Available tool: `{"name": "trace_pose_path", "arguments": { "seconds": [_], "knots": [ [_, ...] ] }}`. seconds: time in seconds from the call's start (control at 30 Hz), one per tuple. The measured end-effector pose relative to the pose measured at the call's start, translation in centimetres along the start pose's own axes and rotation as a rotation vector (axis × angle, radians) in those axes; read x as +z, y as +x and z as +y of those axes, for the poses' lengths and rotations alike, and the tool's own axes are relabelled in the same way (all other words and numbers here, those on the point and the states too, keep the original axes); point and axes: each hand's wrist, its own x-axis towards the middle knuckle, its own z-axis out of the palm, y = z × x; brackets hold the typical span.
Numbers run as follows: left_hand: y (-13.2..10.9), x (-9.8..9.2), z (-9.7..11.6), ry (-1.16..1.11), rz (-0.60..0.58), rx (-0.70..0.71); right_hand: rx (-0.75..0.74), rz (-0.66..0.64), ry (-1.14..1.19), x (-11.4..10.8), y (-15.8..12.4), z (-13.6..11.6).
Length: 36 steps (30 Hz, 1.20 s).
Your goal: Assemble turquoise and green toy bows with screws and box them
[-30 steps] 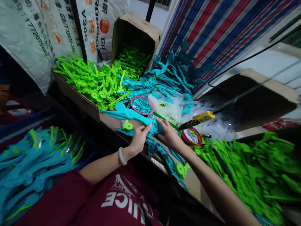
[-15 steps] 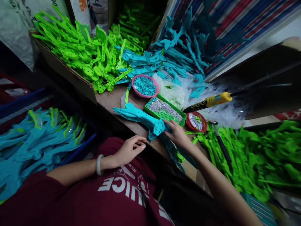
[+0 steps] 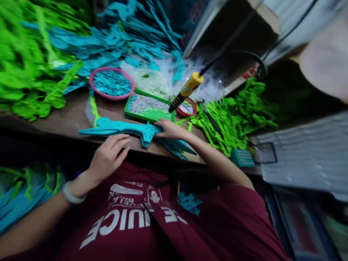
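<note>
A long turquoise plastic part (image 3: 119,126), with a pointed left end and a stubby projection near its right, lies on the table along the front edge. My right hand (image 3: 170,129) has its fingers closed around the right end of this part. Just below its left half is my left hand (image 3: 110,152), fingers loosely bent, thumb apart and nothing held. Close behind the part is a green tray (image 3: 149,115) of small silvery screws. A yellow and black electric screwdriver (image 3: 187,90) hangs by its cord over the tray's right end.
A pink bowl (image 3: 94,88) of small turquoise pieces and a red basket (image 3: 194,108) stand beside the tray. Green parts (image 3: 24,69) pile up at left, more green parts (image 3: 228,123) at right, turquoise parts (image 3: 108,47) behind. A dark-handled hammer (image 3: 212,119) lies on the right pile.
The view has swung to the right and levelled. My left hand has moved left along the turquoise part's near side. My right hand stays at the part's right end.
</note>
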Motion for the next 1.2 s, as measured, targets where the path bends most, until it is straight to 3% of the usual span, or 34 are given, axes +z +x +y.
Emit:
{"name": "trace_pose_path", "arguments": {
  "seconds": [0.23, 0.4, 0.53, 0.6, 0.7, 0.8, 0.9, 1.03, 1.1, 1.2],
  "knots": [
    [4.9, 2.3, -2.3, 0.138, -0.247, 0.178, 0.042, -0.019, -0.011, -0.5, 0.2, -0.5],
    [5.5, 3.8, -3.2, 0.132, -0.343, 0.215, 0.061, -0.024, -0.035, -0.1, 0.5, -0.1],
    [5.4, 4.2, -3.3, 0.134, -0.344, 0.234, 0.056, -0.018, 0.038, -0.6, -1.0, 0.1],
    [5.4, 4.3, -3.2, 0.13, -0.329, 0.264, 0.077, 0.056, 0.029, -0.5, -3.1, 0.1],
    [5.5, 4.7, -3.1, 0.127, -0.349, 0.35, 0.233, 0.286, -0.07, 0.6, -7.8, -0.2],
    [5.7, 5.5, -3.3, 0.099, -0.397, 0.389, 0.371, 0.379, -0.051, 3.2, -12.6, -0.5],
    [5.7, 6.2, -3.7, 0.074, -0.388, 0.391, 0.42, 0.505, 0.118, 6.2, -15.6, -0.7],
    [5.9, 6.5, -4.3, 0.092, -0.331, 0.458, 0.522, 0.795, 0.442, 8.8, -16.6, 0.4],
    [6.2, 6.5, -4.5, 0.116, -0.321, 0.509, 0.5, 0.817, 0.583, 9.3, -16.4, 2.0],
    [6.6, 6.4, -4.7, 0.155, -0.293, 0.568, 0.361, 0.742, 0.587, 9.3, -16.1, 5.0]
  ]
}}
